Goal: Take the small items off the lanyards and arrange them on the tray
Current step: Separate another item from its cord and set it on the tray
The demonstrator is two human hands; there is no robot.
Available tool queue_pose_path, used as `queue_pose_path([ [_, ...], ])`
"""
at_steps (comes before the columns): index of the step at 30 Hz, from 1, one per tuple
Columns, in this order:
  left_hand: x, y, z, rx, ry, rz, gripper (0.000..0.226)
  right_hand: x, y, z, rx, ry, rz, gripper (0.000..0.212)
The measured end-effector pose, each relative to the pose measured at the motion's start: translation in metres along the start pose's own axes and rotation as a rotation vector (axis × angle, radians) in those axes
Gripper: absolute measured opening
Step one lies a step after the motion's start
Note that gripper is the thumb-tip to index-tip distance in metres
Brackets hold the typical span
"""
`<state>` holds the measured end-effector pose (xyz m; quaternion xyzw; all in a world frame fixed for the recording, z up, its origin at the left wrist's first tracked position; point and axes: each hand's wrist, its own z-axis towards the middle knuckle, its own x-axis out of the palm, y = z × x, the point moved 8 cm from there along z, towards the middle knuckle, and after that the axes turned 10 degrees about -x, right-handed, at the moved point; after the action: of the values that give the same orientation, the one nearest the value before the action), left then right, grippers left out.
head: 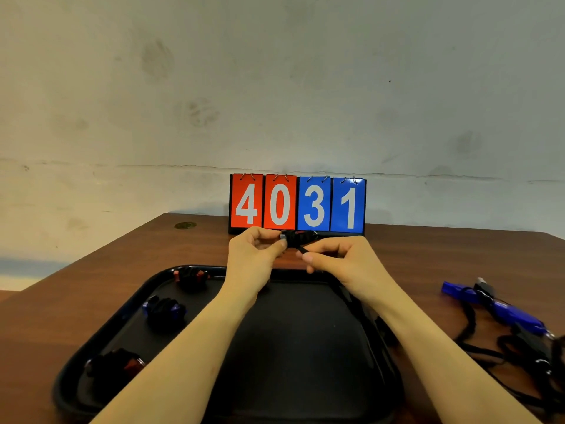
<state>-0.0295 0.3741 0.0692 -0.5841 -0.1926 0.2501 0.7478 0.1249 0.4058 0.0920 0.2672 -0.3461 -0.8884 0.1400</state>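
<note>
Pinching a small black cord-wrapped item [296, 238] between them, the left hand [255, 255] and right hand [342, 258] hover over the far rim of the black plastic tray [305, 347] (three wrapped bundles sit along its left side) on the brown wooden desk [122, 270].

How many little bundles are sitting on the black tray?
3, all down the tray's left side: a red one at the far corner, a blue one in the middle, a red one nearest. The arms might hide more.
</note>
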Motion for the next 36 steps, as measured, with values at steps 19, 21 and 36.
queue_pose_path([
  [19, 0.016, -0.02, -0.013, 0.211, 0.128, 0.235, 0.014, -0.015, 0.016, -0.001, -0.389, -0.234, -0.682, 0.02],
  [21, 0.018, -0.021, -0.015, 0.22, 0.155, 0.235, 0.016, -0.019, 0.013, -0.001, -0.369, -0.255, -0.65, 0.016],
  [36, 0.024, -0.016, -0.016, 0.168, 0.308, 0.174, 0.017, -0.042, -0.017, -0.001, 0.025, -0.331, 0.004, 0.012],
])
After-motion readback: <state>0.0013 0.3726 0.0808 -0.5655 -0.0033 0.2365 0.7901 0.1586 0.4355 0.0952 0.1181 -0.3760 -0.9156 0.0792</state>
